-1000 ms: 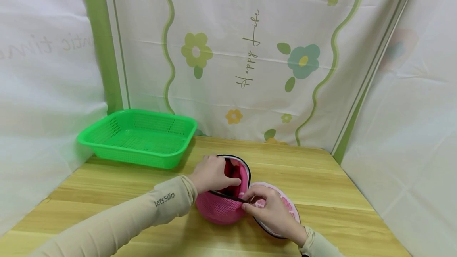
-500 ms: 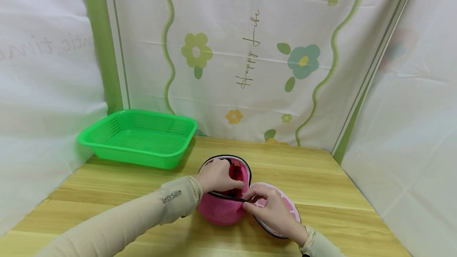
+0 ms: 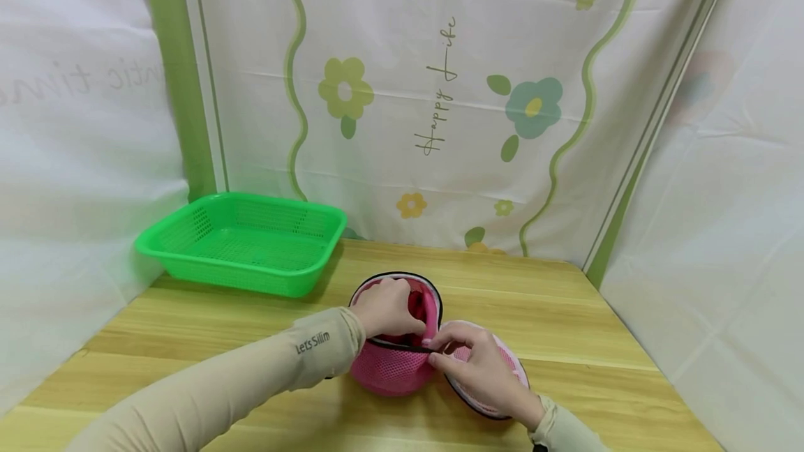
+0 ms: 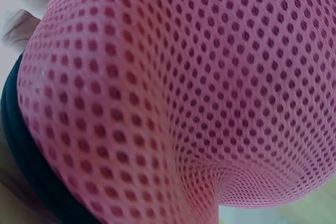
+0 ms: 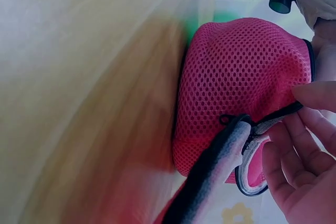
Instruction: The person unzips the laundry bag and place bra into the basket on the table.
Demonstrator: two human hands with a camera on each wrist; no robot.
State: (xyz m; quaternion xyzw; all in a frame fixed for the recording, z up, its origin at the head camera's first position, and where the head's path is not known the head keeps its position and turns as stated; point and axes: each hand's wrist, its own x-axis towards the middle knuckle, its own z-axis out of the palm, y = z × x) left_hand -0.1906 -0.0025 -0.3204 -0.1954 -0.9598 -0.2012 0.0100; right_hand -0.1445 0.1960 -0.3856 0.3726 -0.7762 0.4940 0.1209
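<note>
A round pink mesh laundry bag (image 3: pixel 392 372) with black-edged trim stands upright on the table, its flap lid (image 3: pixel 514 368) folded out to the right. Inside lies something dark red (image 3: pixel 416 304), probably cloth. My left hand (image 3: pixel 384 307) reaches down into the bag's mouth; its fingertips are hidden, so their hold cannot be seen. With thumb and fingers my right hand (image 3: pixel 477 365) pinches the bag's rim by the lid. The right wrist view shows that pinch on the black trim (image 5: pixel 283 111). Pink mesh (image 4: pixel 226 77) fills most of the left wrist view.
A green plastic basket (image 3: pixel 232 275) stands at the back left of the wooden table (image 3: pixel 565 403). White flowered curtains (image 3: pixel 389 166) enclose the table at the back and both sides.
My left hand has shifted right and deeper into the bag's mouth, uncovering the left part of the rim. The right hand keeps its place at the rim.
</note>
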